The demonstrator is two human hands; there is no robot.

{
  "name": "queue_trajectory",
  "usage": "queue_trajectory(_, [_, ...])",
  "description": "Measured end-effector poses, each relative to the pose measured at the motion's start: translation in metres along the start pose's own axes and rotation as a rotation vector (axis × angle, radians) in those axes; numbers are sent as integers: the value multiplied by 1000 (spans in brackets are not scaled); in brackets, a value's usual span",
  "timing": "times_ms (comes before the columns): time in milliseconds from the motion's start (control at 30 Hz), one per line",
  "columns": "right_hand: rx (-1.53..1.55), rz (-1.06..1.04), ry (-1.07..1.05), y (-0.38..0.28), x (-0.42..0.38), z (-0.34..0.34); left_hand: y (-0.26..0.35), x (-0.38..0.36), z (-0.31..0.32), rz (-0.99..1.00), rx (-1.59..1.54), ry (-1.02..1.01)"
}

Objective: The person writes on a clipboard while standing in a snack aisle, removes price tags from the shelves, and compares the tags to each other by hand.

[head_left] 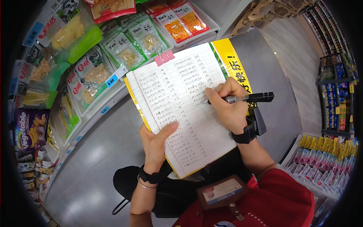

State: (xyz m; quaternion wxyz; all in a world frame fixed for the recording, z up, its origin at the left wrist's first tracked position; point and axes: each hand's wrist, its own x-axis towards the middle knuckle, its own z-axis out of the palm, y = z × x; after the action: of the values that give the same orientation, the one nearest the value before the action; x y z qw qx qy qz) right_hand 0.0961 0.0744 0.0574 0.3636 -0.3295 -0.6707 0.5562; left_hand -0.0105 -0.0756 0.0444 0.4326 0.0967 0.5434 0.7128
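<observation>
An open notebook (pixel 177 125) with a yellow cover edge lies tilted in front of me, its lined page filled with columns of handwritten numbers. My left hand (pixel 157 142) grips its left edge, thumb on the page and fingers hidden underneath. In my right hand (pixel 228 104) is a black pen (pixel 249 98), its tip at the page beside the right column of numbers. A pink binder clip (pixel 164 57) sits at the notebook's top edge. Both wrists wear black bands.
Shelves with packaged snacks (pixel 126 55) and blue price tags (pixel 112 80) curve along the left and top. A purple snack bag (pixel 32 128) is at far left. Racks of small packets (pixel 321 157) stand at right. A badge (pixel 221 192) hangs on my red shirt.
</observation>
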Motion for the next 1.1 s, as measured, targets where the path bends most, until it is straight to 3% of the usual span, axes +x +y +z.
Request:
queue_trajectory(200, [-84, -33, -21, 5, 2, -1, -2, 1, -1, 0, -5, 9])
queue_trajectory(700, [56, -8, 18, -1, 1, -1, 0, 0, -2, -23, -1, 7])
queue_trajectory(1000, [121, -8, 161, -1, 5, -18, -3, 5, -8, -49, -82, -35])
queue_trajectory(1067, [270, 211, 268, -13, 6, -23, -2, 6, -7, -43, -98, -42])
queue_trajectory(1100, [233, 246, 222, -14, 5, -29, -2, 7, -6, -50, -109, -52])
